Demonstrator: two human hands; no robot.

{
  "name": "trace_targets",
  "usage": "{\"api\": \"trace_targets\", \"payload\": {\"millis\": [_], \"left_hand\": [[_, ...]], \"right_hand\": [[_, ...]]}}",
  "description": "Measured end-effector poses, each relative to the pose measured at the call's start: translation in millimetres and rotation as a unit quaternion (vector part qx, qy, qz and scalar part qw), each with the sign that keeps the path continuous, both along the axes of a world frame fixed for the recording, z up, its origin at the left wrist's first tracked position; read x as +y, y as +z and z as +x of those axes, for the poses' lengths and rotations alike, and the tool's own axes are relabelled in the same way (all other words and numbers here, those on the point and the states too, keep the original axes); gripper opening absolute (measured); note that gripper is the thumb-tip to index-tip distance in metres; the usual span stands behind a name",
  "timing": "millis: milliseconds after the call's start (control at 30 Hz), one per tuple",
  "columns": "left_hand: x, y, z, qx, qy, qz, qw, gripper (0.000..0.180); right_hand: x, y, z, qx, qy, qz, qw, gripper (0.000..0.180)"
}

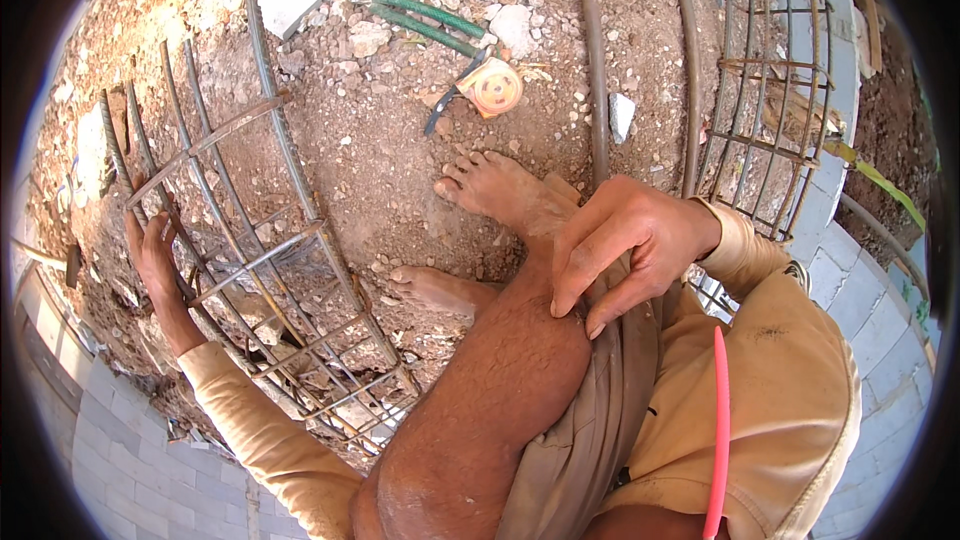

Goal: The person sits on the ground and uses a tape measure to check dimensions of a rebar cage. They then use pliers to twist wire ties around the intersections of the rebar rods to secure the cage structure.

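My left hand (155, 265) grips a bar of a rusty rebar cage (265, 260) that lies on the dirt at the left, its long bars tied with square stirrups. My right hand (625, 240) rests on my bare knee and calf, fingers spread and pressing at the rolled-up trouser edge; it holds nothing. My two bare feet (490, 190) stand on the stony ground between the hands. A pink cord (718, 420) hangs down my tan sleeve at the lower right.
An orange tape measure (492, 88) and dark pliers (445, 105) lie on the dirt ahead, with green-handled cutters (425, 22) beyond. A second rebar cage (775, 90) stands at the right. Loose long bars (595, 60) cross the ground. Grey block walls (860, 300) border both sides.
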State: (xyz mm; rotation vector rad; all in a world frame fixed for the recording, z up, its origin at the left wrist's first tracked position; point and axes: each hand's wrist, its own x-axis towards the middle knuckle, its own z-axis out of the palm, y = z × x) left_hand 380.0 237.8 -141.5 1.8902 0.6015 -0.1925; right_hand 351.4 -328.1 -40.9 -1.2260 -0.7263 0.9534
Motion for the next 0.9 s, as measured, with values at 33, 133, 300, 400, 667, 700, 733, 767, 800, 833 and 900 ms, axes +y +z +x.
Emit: {"api": "trace_targets", "payload": {"millis": [33, 133, 300, 400, 667, 700, 733, 767, 800, 833, 900], "left_hand": [[0.1, 0.0, -0.1, 0.001, 0.001, 0.000, 1.000, 0.065], [2.0, -0.7, -2.8, 0.003, 0.005, 0.004, 1.000, 0.065], [4.8, -1.9, -7.5, 0.002, -0.012, 0.024, 1.000, 0.065], [7.9, -13.7, -1.7, 0.015, -0.021, 0.032, 0.999, 0.065], [8.3, -10.2, -13.1, -0.024, 0.017, 0.086, 0.996, 0.072], [-12.9, 16.2, -6.8, 0.017, 0.006, 0.168, 0.986, 0.071], [-8.9, 35.4, -10.4, 0.051, -0.011, 0.175, 0.983, 0.071], [6.5, 15.0, -17.2, -0.077, -0.067, 0.282, 0.954, 0.073], [2.0, 23.9, -17.5, -0.074, -0.075, 0.312, 0.944, 0.075], [-4.4, 37.9, -30.6, -0.058, -0.072, 0.349, 0.933, 0.078], [-24.5, 68.4, -43.2, -0.135, -0.032, 0.302, 0.943, 0.071]], "right_hand": [[-0.2, 2.2, -3.3, -0.008, -0.020, -0.004, 1.000, 0.025], [-1.2, 8.8, -13.0, -0.030, -0.062, -0.014, 0.998, 0.019], [-10.7, 14.4, -18.5, -0.007, -0.064, -0.042, 0.997, 0.013], [-18.5, 15.3, -12.6, 0.016, -0.045, -0.055, 0.997, 0.010], [-3.7, 21.8, 25.7, -0.048, 0.039, -0.161, 0.985, 0.010], [4.7, 22.3, 26.3, -0.058, 0.039, -0.171, 0.983, 0.011], [12.2, 26.9, 22.8, -0.096, 0.006, -0.210, 0.973, 0.010], [9.0, 17.2, 20.5, -0.130, -0.011, -0.246, 0.961, 0.013], [13.4, 12.5, 16.5, -0.161, -0.056, -0.315, 0.934, 0.011], [10.5, -6.2, 19.5, -0.143, -0.091, -0.346, 0.923, 0.012], [29.5, -35.1, 23.9, -0.143, -0.119, -0.345, 0.920, 0.013]]}}
